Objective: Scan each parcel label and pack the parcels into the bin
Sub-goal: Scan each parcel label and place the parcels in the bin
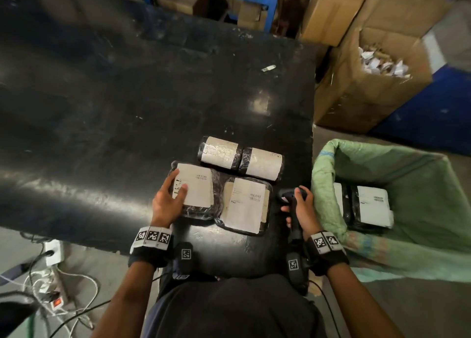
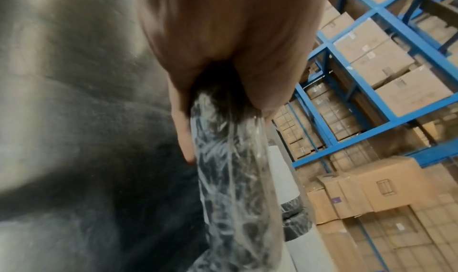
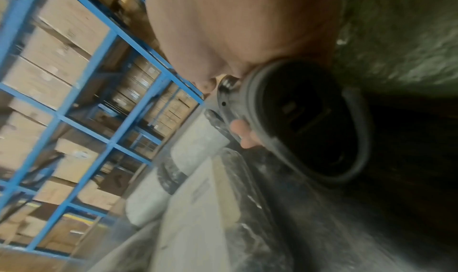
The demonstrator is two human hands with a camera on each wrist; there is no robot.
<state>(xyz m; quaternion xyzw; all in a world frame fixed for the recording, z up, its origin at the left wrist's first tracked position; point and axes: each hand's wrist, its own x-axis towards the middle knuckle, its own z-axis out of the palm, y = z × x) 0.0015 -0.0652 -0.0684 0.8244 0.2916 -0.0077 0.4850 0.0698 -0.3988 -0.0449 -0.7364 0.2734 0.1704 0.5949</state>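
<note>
Four black-wrapped parcels with white labels lie on the black table [image 1: 127, 83]. Two rolled parcels [image 1: 219, 153] [image 1: 262, 164] lie side by side at the back. In front of them are a left flat parcel [image 1: 198, 192] and a right flat parcel [image 1: 246, 205]. My left hand [image 1: 173, 190] grips the left flat parcel [image 2: 230, 178] by its left edge, thumb on the label. My right hand [image 1: 298, 207] holds a black barcode scanner [image 1: 289, 197] [image 3: 297, 119] just right of the right flat parcel. The green sack-lined bin [image 1: 328, 174] stands right of the table and holds labelled parcels [image 1: 369, 205].
An open cardboard box [image 1: 356, 95] of paper scraps stands behind the bin, with more boxes beyond. Blue shelving [image 1: 270, 4] full of cartons is past the table. A power strip and cables [image 1: 53, 256] lie on the floor at lower left. A small white scrap [image 1: 268, 68] lies on the table.
</note>
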